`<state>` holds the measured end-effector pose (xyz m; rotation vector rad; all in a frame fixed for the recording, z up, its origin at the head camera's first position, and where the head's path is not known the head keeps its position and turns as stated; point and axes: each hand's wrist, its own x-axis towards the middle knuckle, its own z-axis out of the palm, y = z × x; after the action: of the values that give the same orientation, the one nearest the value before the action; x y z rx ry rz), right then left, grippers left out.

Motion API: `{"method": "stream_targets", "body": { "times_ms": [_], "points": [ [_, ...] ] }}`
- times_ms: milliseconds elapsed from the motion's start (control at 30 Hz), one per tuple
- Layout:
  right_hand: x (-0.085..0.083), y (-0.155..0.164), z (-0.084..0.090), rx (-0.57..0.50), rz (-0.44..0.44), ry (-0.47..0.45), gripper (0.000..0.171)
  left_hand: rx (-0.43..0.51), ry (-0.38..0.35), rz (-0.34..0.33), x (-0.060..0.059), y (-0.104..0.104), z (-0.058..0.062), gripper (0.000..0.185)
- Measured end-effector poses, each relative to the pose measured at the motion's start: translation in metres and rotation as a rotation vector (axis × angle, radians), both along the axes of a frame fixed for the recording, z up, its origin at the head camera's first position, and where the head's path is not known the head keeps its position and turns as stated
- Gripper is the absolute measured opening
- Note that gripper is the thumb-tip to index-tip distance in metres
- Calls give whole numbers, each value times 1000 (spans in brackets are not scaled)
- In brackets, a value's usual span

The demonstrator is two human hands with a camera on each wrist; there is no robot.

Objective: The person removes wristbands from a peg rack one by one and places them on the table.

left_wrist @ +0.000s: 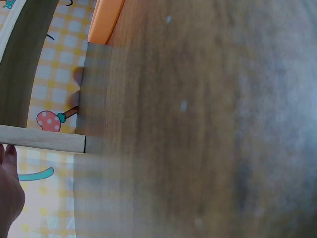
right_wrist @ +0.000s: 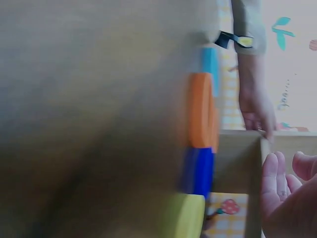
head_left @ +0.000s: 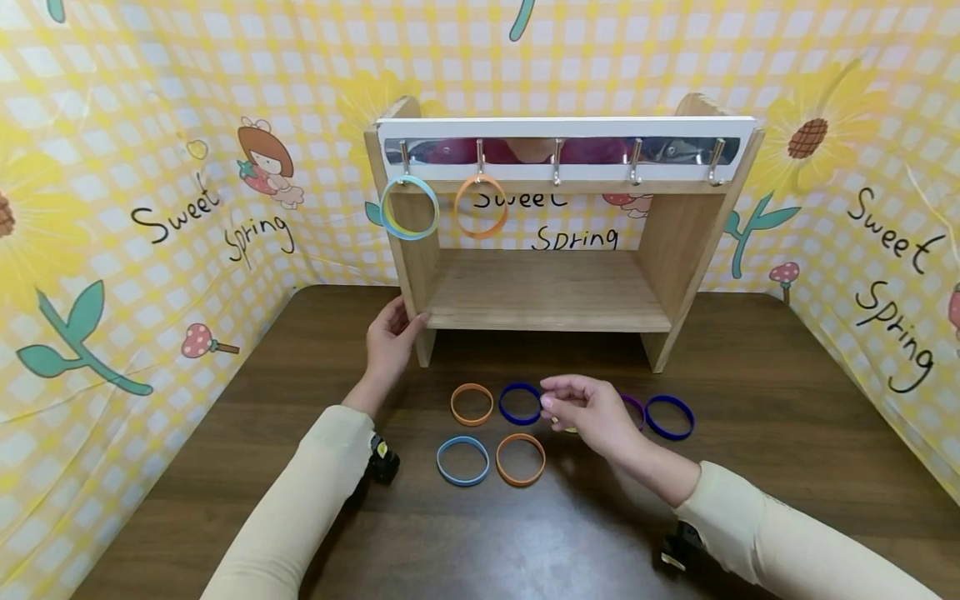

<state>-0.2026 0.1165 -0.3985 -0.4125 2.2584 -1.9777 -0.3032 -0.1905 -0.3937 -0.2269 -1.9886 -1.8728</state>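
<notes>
My left hand (head_left: 390, 337) grips the lower left side panel of a wooden shelf (head_left: 547, 287), thumb at the front edge. My right hand (head_left: 592, 412) hovers over silicone wristbands on the table, its loosely bent fingers holding nothing. Under it, a yellow wristband (right_wrist: 190, 215) and a purple wristband (head_left: 635, 410) are partly hidden. Left of its fingertips lies a dark blue wristband (head_left: 501, 404), beside an orange wristband (head_left: 472, 423). Nearer the front are a light blue wristband (head_left: 462, 482) and another orange wristband (head_left: 521, 482). A second dark blue wristband (head_left: 670, 436) lies at the right.
Across the shelf top runs a white rail (head_left: 566, 127) with several metal hooks. Light blue and yellow wristbands (head_left: 409, 236) hang from the leftmost hook, an orange wristband (head_left: 481, 235) from the second. Patterned cloth (head_left: 247, 92) surrounds the brown table (head_left: 480, 550) at the back and sides.
</notes>
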Motion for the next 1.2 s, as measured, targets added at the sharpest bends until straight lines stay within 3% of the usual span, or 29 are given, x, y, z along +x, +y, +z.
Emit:
{"method": "stream_targets", "body": {
  "times_ms": [367,833,1200],
  "points": [
    [-20,-13,30,-79,-37,113,28,-9,-3,2,0,1,1,42],
    [-44,-24,61,-178,-37,132,33,17,-6,3,1,0,-1,43],
    [-64,-37,73,-282,-51,183,32,12,5,7,-2,1,-2,42]
  ]
}}
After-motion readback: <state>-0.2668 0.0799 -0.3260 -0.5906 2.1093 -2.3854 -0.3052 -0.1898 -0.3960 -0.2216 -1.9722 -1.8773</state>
